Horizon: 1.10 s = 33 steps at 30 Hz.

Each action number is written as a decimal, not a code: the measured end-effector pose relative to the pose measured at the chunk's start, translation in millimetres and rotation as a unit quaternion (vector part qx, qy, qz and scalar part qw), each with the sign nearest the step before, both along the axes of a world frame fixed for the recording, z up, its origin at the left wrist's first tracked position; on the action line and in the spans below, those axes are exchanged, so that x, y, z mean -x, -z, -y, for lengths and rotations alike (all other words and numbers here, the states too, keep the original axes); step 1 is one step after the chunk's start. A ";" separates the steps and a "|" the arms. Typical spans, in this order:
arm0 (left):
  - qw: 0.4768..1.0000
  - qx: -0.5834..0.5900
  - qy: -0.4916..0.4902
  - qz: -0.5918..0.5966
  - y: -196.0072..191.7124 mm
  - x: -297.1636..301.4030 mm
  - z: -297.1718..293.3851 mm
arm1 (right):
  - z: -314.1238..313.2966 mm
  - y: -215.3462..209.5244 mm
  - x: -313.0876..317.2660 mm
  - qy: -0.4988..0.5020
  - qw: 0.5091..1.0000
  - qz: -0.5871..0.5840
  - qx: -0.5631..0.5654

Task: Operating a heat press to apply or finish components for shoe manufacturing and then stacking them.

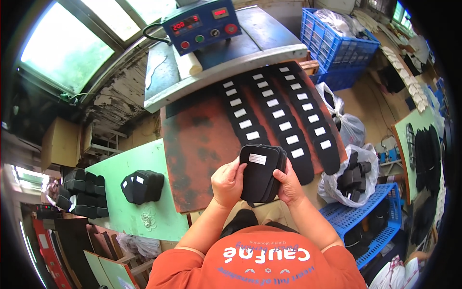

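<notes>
In front of my body I hold a stack of black rounded fabric pieces (260,185), the top one bearing a white label near its far edge. My left hand (228,183) is closed on the stack's left side, its fingertips near the label. My right hand (289,184) grips the right side, thumb at the edge of the layered pieces. Beyond the stack, overlapping black pieces with white labels (279,114) lie in three rows on a reddish-brown board (192,154).
A blue control box (204,29) with red displays stands on the machine table beyond the board. To the left, a green table (159,226) bears another black stack (144,187). On the right are a plastic bag of black rolls (356,176) and blue crates (337,45).
</notes>
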<state>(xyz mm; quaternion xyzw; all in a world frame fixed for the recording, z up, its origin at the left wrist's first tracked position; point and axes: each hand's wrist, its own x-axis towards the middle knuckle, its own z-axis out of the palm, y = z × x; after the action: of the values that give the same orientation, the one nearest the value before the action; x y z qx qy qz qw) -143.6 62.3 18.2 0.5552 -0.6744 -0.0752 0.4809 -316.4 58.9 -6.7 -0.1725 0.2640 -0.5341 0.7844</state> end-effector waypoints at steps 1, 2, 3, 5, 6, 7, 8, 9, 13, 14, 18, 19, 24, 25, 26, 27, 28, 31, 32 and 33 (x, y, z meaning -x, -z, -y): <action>1.000 0.003 -0.012 -0.008 4.0 -10.2 10.1 | 10.6 0.8 -10.5 0.009 1.000 0.020 -0.011; 0.996 -0.030 -0.051 -0.065 9.3 -19.5 19.3 | 21.1 2.5 -22.4 0.016 0.999 0.030 0.003; 0.996 -0.007 -0.058 -0.073 15.1 -34.8 32.9 | 32.1 4.5 -31.9 0.001 1.000 0.026 0.006; 0.953 -0.155 -0.132 -0.224 30.0 -74.2 70.8 | 52.5 10.3 -47.6 -0.006 0.997 0.080 -0.023; 0.931 -0.157 -0.150 -0.294 39.1 -95.3 94.4 | 61.3 13.7 -53.9 -0.012 0.996 0.083 -0.028; 0.907 -0.167 -0.128 -0.365 49.0 -115.8 120.1 | 69.4 17.3 -59.8 -0.029 0.996 0.080 -0.022; 0.902 -0.175 -0.146 -0.365 59.9 -132.8 144.1 | 77.1 21.0 -65.1 -0.042 0.992 0.116 -0.022; 0.891 -0.208 -0.121 -0.384 70.5 -147.9 166.9 | 84.3 24.7 -70.6 -0.037 0.987 0.157 -0.025; 0.947 -0.194 -0.168 -0.193 101.0 -177.4 239.7 | 107.3 34.4 -92.5 -0.040 0.984 0.162 -0.059; 0.943 -0.195 -0.186 -0.196 102.6 -179.8 251.0 | 112.0 34.8 -96.8 -0.051 0.984 0.155 -0.067; 0.957 -0.220 -0.188 -0.023 80.4 -177.4 248.0 | 124.4 30.5 -110.9 -0.028 0.996 0.064 -0.052; 0.965 -0.201 -0.163 0.030 69.9 -174.7 235.7 | 127.1 28.9 -114.0 0.005 0.998 0.042 -0.051; 0.858 -0.321 0.111 -0.385 34.8 -143.8 159.7 | 136.6 22.9 -129.2 0.028 0.997 -0.046 -0.047; 0.887 -0.291 0.060 -0.353 35.4 -142.7 157.7 | 138.0 22.1 -130.7 0.046 0.997 -0.051 -0.046; 0.914 -0.253 0.027 -0.316 39.2 -143.8 159.4 | 138.8 21.1 -131.4 0.030 0.997 -0.050 -0.045; 0.911 -0.233 -0.011 -0.340 46.4 -147.9 169.8 | 139.5 20.4 -130.8 0.030 0.997 -0.050 -0.053; 0.894 -0.237 -0.059 -0.375 55.7 -153.7 181.6 | 139.9 19.6 -129.0 0.042 0.996 -0.049 -0.058; 0.911 -0.235 -0.101 -0.322 88.4 -178.5 217.5 | 139.1 17.5 -117.7 0.027 0.999 0.014 -0.044; 0.924 -0.242 -0.148 -0.257 96.7 -181.2 230.2 | 139.5 17.8 -114.3 0.015 0.999 0.023 -0.024; 0.933 -0.204 -0.156 -0.253 100.0 -184.3 236.2 | 139.4 18.5 -112.4 -0.001 1.000 0.020 -0.019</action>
<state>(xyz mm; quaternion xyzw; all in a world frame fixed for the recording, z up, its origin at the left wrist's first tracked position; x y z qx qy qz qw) 40.7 -173.9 -81.8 0.7019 -0.4055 -0.2730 0.5180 -204.0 -80.5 -25.2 -0.1473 0.2584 -0.5312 0.7933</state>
